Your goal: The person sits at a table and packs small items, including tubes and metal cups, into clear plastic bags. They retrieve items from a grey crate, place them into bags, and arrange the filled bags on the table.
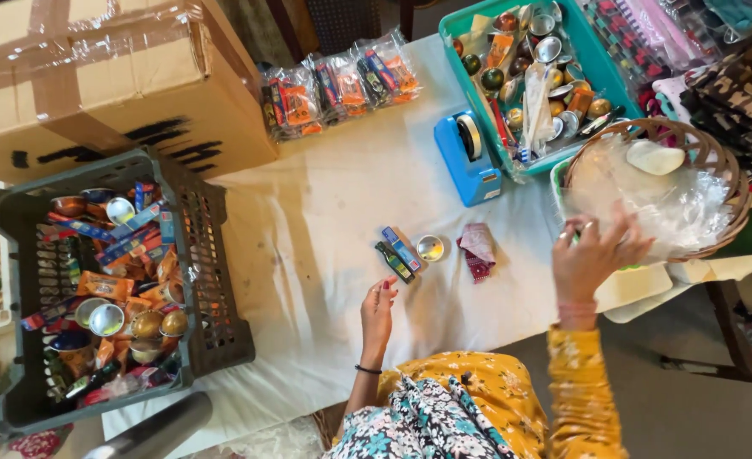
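Reaching toward the right of the frame, the right hand (593,255) pinches a thin clear plastic bag (648,200) lying over the wicker basket (724,166); its grip is closed on the bag's edge. The left hand (378,310) rests on the white desk (325,212) at lower centre, fingers loosely open and holding nothing, just below a small set laid together: two slim packets (399,253), a little metal bowl (430,248) and a folded red cloth (479,251). A grey crate (206,255) of similar items stands at left.

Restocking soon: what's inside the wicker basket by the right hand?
The wicker basket holds crumpled clear plastic bags and a white rounded object; anything beneath the plastic is hidden.
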